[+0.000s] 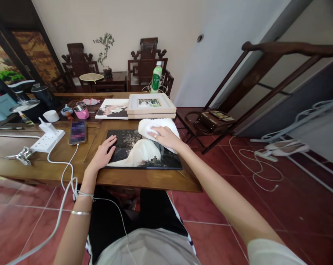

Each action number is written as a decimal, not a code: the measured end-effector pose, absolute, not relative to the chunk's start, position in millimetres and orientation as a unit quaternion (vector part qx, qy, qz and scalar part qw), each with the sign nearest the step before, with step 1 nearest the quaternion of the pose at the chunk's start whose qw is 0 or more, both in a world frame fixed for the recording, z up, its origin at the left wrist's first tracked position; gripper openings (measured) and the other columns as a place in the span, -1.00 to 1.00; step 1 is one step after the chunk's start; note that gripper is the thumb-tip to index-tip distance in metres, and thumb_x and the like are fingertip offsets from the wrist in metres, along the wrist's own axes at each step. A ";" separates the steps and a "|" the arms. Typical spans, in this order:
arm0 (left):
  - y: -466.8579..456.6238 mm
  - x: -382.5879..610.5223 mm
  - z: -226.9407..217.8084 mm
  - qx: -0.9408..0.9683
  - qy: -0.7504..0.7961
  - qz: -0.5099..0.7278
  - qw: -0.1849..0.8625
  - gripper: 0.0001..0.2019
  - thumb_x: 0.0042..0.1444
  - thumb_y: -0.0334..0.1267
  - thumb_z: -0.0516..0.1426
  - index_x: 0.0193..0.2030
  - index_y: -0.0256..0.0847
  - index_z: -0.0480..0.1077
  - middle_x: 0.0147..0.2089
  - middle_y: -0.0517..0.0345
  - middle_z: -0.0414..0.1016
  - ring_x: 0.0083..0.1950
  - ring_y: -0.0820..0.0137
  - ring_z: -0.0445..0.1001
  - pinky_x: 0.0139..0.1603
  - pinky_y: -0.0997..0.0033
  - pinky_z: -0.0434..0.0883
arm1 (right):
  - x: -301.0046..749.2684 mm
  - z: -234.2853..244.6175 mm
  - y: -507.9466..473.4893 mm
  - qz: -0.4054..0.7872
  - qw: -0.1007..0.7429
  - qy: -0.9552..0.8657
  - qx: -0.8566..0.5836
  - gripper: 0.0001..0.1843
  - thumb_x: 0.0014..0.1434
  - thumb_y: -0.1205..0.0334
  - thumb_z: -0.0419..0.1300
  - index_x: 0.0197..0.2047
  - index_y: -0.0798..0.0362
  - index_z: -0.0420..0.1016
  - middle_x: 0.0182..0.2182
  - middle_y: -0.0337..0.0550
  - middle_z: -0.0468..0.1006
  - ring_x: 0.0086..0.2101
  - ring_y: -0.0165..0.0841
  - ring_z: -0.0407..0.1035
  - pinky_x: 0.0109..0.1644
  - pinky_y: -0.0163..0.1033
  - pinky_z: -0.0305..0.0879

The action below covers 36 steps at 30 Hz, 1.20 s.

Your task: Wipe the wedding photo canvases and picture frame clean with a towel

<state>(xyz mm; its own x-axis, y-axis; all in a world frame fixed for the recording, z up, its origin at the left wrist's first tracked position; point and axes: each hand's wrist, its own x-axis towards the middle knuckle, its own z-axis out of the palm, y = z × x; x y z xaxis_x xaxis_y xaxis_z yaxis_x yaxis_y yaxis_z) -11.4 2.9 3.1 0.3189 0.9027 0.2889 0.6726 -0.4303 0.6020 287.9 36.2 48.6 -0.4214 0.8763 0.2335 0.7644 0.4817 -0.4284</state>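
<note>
As I watch from my distant seat, the dark picture panel (137,152) lies flat near the front edge and right end of the worktop (155,178), a bare strip showing before it. Left grip (104,151) is spread wide, resting over the panel's left edge; right grip (164,137) holds a bunched white cloth (144,126) on its far right corner, which I can't see beneath. Framed pictures (151,109) crowd just behind; there's open wood leftward, towards the phone (77,133), its screen pixelated. Green bottle (156,79), label lettering too small for me to read!
</note>
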 end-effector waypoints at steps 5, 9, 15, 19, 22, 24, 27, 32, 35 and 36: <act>2.8 -10.8 2.6 0.786 0.498 0.309 0.193 -0.56 0.28 -0.16 -0.08 0.25 -0.16 0.28 0.37 -0.03 0.19 0.41 0.22 0.10 0.39 -0.04 0.02 | 274.6 46.8 5.2 0.106 0.200 -0.833 -0.504 -0.72 0.30 0.19 -0.04 -0.31 0.04 0.46 -0.38 -0.06 0.55 -0.20 -0.07 0.41 -0.04 -0.06 0.22; 2.2 -9.9 3.7 0.786 0.499 0.310 0.195 -0.56 0.30 -0.17 -0.12 0.25 -0.17 0.29 0.37 -0.04 0.20 0.40 0.23 0.11 0.39 -0.02 0.03 | 266.9 48.3 -68.2 0.129 0.208 -0.870 -0.428 -0.74 0.28 0.32 -0.04 -0.26 0.00 0.48 -0.18 -0.05 0.58 0.10 -0.05 0.30 0.17 0.08 0.13; 2.2 -10.2 2.9 0.786 0.502 0.305 0.193 -0.56 0.29 -0.18 -0.10 0.26 -0.15 0.27 0.38 -0.02 0.18 0.41 0.22 0.10 0.39 -0.04 0.02 | 262.9 49.1 -109.8 0.157 0.191 -0.899 -0.361 -0.72 0.24 0.41 -0.03 -0.18 -0.02 0.48 -0.18 -0.10 0.59 0.20 -0.11 0.22 0.32 0.20 -0.09; 1.9 -10.5 3.4 0.787 0.503 0.300 0.195 -0.55 0.29 -0.18 -0.10 0.27 -0.18 0.26 0.38 -0.03 0.17 0.41 0.23 0.10 0.39 -0.03 0.01 | 257.9 50.0 -58.4 0.121 0.183 -0.892 -0.394 -0.73 0.31 0.28 -0.06 -0.22 0.01 0.47 -0.25 -0.06 0.59 -0.04 -0.08 0.41 0.15 0.06 0.15; 1.7 -11.0 4.0 0.786 0.502 0.301 0.197 -0.56 0.29 -0.17 -0.10 0.27 -0.16 0.26 0.38 -0.02 0.17 0.41 0.23 0.09 0.39 -0.04 0.01 | 251.9 51.6 -3.9 0.115 0.180 -0.872 -0.440 -0.69 0.34 0.18 -0.08 -0.23 0.04 0.47 -0.42 -0.10 0.56 -0.32 -0.15 0.43 -0.07 -0.09 0.23; 1.9 -11.4 4.0 0.787 0.500 0.303 0.199 -0.56 0.29 -0.16 -0.10 0.26 -0.15 0.27 0.38 -0.02 0.17 0.41 0.23 0.09 0.39 -0.04 0.01 | 246.9 52.9 26.5 0.114 0.186 -0.858 -0.466 -0.67 0.33 0.15 -0.08 -0.23 0.06 0.47 -0.45 -0.09 0.54 -0.37 -0.17 0.41 -0.16 -0.16 0.22; 2.5 -11.6 3.5 0.785 0.499 0.305 0.202 -0.55 0.29 -0.16 -0.10 0.27 -0.15 0.26 0.38 -0.02 0.17 0.41 0.24 0.09 0.39 -0.04 0.01 | 238.1 52.6 46.6 0.106 0.194 -0.847 -0.483 -0.65 0.33 0.16 -0.09 -0.22 0.11 0.48 -0.39 -0.01 0.56 -0.32 -0.11 0.43 -0.19 -0.15 0.20; 2.9 -11.1 2.2 0.786 0.497 0.309 0.200 -0.56 0.29 -0.17 -0.09 0.27 -0.13 0.26 0.38 -0.01 0.18 0.41 0.24 0.10 0.39 -0.02 0.02 | 225.7 41.6 -3.7 0.083 0.197 -0.867 -0.450 -0.71 0.28 0.33 -0.07 -0.11 0.09 0.47 -0.07 0.06 0.55 0.10 -0.02 0.28 0.16 0.08 0.08; 2.4 -10.5 1.9 0.786 0.499 0.309 0.193 -0.55 0.28 -0.18 -0.09 0.26 -0.16 0.27 0.37 -0.03 0.19 0.41 0.25 0.11 0.39 0.01 0.03 | 225.6 35.9 -60.6 0.089 0.205 -0.886 -0.406 -0.70 0.25 0.39 -0.04 -0.09 0.09 0.48 -0.05 0.08 0.54 0.24 -0.03 0.12 0.27 0.25 -0.06; 2.3 -10.3 1.9 0.786 0.500 0.309 0.192 -0.55 0.28 -0.18 -0.10 0.26 -0.17 0.27 0.37 -0.03 0.19 0.40 0.25 0.11 0.39 0.01 0.03 | 226.8 35.3 -77.6 0.102 0.207 -0.892 -0.388 -0.71 0.23 0.40 -0.02 -0.10 0.09 0.49 -0.05 0.08 0.54 0.26 -0.03 0.09 0.29 0.27 -0.09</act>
<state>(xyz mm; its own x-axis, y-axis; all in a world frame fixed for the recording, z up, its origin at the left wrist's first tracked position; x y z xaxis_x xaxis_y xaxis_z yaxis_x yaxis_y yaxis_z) -10.3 2.3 1.9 0.3089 0.9046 0.2937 0.6675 -0.4262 0.6105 226.8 -77.6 35.3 -0.6131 0.7351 0.2893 0.6504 0.6776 -0.3432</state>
